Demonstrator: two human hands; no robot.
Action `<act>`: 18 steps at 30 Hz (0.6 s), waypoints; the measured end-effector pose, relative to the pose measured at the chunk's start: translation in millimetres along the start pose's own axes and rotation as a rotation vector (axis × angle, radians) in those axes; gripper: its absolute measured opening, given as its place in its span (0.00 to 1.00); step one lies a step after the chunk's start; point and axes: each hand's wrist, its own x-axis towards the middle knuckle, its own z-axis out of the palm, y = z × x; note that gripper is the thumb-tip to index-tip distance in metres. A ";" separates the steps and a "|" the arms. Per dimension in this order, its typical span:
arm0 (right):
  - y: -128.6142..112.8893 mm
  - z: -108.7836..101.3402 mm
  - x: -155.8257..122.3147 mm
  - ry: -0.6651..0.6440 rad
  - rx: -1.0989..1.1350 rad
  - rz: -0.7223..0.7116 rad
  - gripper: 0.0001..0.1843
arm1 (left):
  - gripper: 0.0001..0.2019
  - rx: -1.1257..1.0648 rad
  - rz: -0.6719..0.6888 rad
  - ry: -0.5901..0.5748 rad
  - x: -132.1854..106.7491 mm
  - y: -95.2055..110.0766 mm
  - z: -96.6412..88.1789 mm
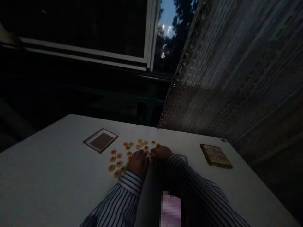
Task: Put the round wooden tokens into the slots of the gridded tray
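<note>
While the light is dim, I can make out a white table (47, 164) filling the lower frame. Left of centre on it lies a flat rectangular tray with a pale border and brown inside (100, 140). Just right of that, small round orange tokens (119, 155) are scattered loosely over the middle of the table. My left hand (138, 163), in a striped sleeve (123, 195), rests palm down over the near edge of the scatter, fingers curled onto the tokens; whether it pinches one I cannot tell. My right hand (161, 152) sits just beside it, fingertips down among the tokens, its grip also unclear. Far right lies a brown rectangular box with a printed lid (216, 155), well apart.
</note>
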 end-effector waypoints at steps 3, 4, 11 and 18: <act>-0.3 -0.6 1.9 0.001 -0.005 0.004 0.17 | 0.15 0.002 0.009 -0.011 -1.9 -2.2 -1.7; -0.4 -0.8 2.2 0.003 -0.006 0.006 0.17 | 0.15 0.000 0.012 -0.013 -2.2 -2.6 -2.2; -1.3 -2.7 -1.2 0.030 -0.018 0.015 0.17 | 0.15 -0.030 0.013 -0.002 -1.0 -0.4 -4.9; -1.3 -3.1 -5.2 0.053 -0.022 0.027 0.18 | 0.15 -0.039 0.015 -0.009 -0.4 -1.8 -4.1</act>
